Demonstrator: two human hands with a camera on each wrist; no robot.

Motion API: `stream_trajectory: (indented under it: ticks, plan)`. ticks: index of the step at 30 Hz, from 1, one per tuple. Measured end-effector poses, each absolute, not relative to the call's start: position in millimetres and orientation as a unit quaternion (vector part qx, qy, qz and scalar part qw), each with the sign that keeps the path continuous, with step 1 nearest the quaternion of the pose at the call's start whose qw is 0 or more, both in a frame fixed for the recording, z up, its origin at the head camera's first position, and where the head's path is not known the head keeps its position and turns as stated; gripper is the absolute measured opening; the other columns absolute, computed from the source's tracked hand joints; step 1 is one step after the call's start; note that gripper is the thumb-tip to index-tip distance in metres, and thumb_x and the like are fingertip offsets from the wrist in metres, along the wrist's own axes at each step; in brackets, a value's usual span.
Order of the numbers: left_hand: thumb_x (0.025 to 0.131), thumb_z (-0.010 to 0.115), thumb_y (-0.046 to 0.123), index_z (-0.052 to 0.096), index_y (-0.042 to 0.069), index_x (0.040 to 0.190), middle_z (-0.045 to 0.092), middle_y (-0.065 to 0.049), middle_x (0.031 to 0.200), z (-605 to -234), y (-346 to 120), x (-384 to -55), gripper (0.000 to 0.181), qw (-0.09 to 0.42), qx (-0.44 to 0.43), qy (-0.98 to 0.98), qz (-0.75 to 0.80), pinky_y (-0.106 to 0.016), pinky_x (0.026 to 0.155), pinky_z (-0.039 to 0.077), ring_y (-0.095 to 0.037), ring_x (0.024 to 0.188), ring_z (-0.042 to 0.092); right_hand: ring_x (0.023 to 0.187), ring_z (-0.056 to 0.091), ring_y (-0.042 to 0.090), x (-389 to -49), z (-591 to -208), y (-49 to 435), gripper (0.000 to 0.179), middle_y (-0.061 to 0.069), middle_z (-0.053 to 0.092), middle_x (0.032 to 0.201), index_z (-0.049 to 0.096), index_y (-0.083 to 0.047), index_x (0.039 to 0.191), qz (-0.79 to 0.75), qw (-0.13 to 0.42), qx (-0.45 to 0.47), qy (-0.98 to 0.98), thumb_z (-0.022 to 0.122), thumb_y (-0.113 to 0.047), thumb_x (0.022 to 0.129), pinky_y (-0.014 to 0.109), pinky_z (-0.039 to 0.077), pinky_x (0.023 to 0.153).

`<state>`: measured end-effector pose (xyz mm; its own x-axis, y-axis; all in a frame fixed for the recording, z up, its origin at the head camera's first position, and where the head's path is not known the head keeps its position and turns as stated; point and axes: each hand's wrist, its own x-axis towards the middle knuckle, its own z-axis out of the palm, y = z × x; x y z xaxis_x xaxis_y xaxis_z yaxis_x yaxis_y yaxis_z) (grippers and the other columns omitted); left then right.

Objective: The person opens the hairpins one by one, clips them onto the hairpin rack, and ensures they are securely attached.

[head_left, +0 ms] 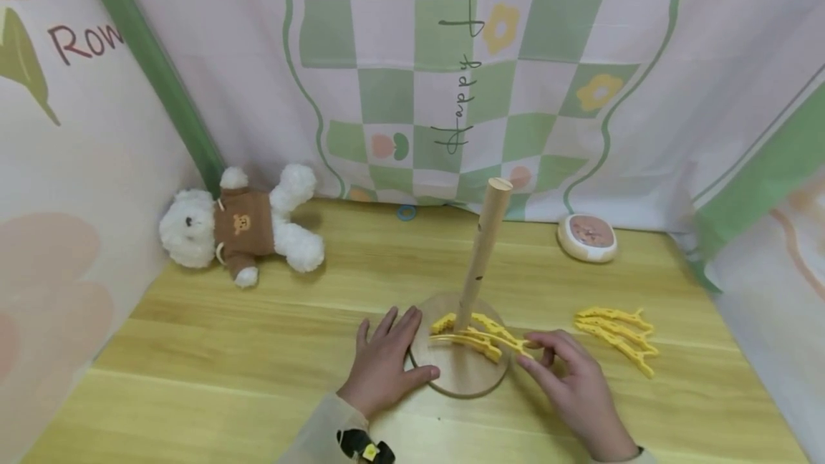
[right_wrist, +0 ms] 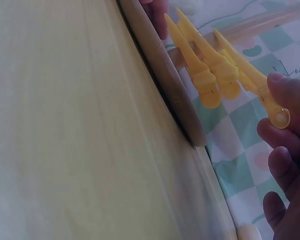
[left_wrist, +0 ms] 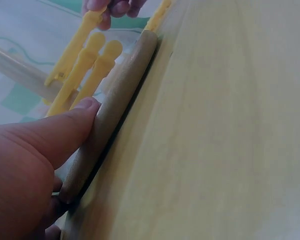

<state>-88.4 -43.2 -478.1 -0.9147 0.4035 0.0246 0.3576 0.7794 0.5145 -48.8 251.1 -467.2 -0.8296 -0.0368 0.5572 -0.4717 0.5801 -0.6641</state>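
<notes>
A round wooden base (head_left: 473,380) carries an upright wooden post (head_left: 485,256). My left hand (head_left: 389,360) rests on the left part of the base, fingers spread; the left wrist view shows its thumb (left_wrist: 72,125) pressing on the base near the rim. My right hand (head_left: 573,385) pinches one end of a yellow alligator hair clip (right_wrist: 250,75) between thumb and fingers. The held clip stretches toward the post, above the base. More yellow clips (right_wrist: 197,72) sit stacked around the foot of the post, their ends sticking outward.
Three more yellow clips (head_left: 615,335) lie on the wooden table (head_left: 245,378) to the right. A white plush toy (head_left: 241,224) in a brown sweater lies at the back left. A small round device (head_left: 588,238) and a blue ring (head_left: 406,213) are near the printed curtain (head_left: 445,92).
</notes>
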Motion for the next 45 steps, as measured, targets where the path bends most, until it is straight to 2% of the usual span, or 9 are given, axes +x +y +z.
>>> stream_trajectory:
  ticks: [16,24,45]
  plan:
    - [0.087,0.062,0.067,0.031,0.017,0.159,0.028,0.000,0.163,-481,-43,-90,0.093,0.057,0.207,0.941,0.261,-0.068,0.115,0.004,-0.031,0.152,0.020,0.075,0.054,0.010,-51,-467,242,0.039,-0.007,0.061,0.085,0.073,-0.006,0.106,0.448,0.228,0.140,-0.853,0.085,0.006,0.071,0.019,0.041,0.058]
    - [0.087,0.062,0.067,0.032,0.016,0.158,0.029,-0.001,0.163,-479,-42,-89,0.093,0.052,0.210,0.942,0.257,-0.068,0.115,0.004,-0.032,0.151,0.021,0.077,0.056,0.013,-53,-465,241,0.038,0.000,0.067,0.090,0.074,-0.006,0.107,0.451,0.219,0.137,-0.854,0.085,0.005,0.073,0.018,0.044,0.064]
    - [0.087,0.063,0.065,0.033,0.015,0.158,0.030,-0.002,0.163,-477,-43,-88,0.091,0.044,0.210,0.942,0.258,-0.068,0.115,0.005,-0.033,0.151,0.022,0.080,0.060,0.016,-54,-461,239,0.035,-0.003,0.070,0.095,0.075,-0.007,0.106,0.438,0.205,0.128,-0.866,0.085,0.002,0.073,0.017,0.047,0.072]
